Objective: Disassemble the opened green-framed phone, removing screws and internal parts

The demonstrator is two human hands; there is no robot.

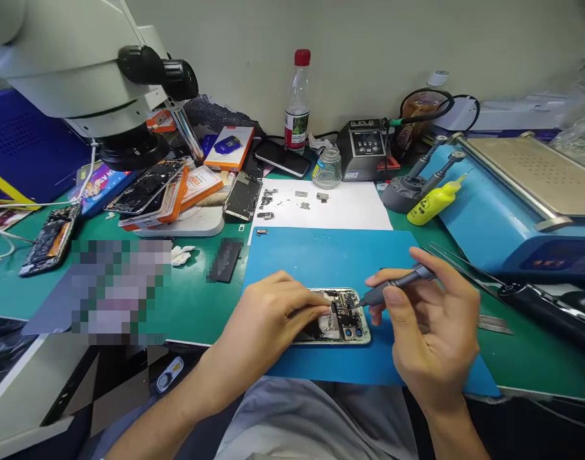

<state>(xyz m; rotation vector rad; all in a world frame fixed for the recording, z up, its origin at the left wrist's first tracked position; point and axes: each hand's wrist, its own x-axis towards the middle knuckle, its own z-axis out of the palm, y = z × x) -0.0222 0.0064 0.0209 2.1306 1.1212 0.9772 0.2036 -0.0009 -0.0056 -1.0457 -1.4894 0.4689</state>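
my left hand (268, 313): fingertips bunched on opened smartphone (364, 319), can't tell grip from here | my right hand (433, 316): curled round gray screwdriver (381, 294), tip at camera end | blue mat (330, 257) beneath

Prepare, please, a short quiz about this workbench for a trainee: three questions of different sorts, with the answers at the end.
1. Which hand holds the grey tool?
2. True or false: the bottle with the red cap is lying on its side.
3. What colour is the mat under the opened phone? A) yellow; B) blue; C) red.

Key:
1. The right hand.
2. False; the bottle with the red cap stands upright.
3. B.
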